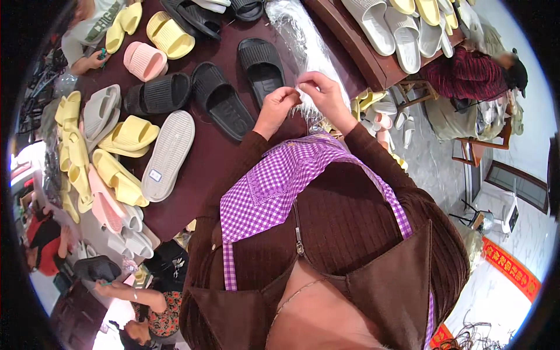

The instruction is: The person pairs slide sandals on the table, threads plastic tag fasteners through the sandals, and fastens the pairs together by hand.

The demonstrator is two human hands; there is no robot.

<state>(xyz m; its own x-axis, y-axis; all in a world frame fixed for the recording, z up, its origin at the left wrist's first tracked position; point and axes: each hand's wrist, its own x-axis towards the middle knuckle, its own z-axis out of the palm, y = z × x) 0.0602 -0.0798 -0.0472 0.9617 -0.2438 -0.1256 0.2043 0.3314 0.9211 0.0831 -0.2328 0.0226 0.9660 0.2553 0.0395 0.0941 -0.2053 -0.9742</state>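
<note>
Clear plastic bags — a crinkled, glossy stack along the dark table's edge, near end pinched.

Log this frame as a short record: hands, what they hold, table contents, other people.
left hand: pinching the near end of a stack of clear plastic bags
right hand: pinching the same end, close beside the left
table: dark reddish top
black slippers: several, just left of the hands
grey slipper: sole up, small label on it
yellow slippers: piled along the left edge
pink slipper: far left
other people: one seated at right, others at the left edge
</note>
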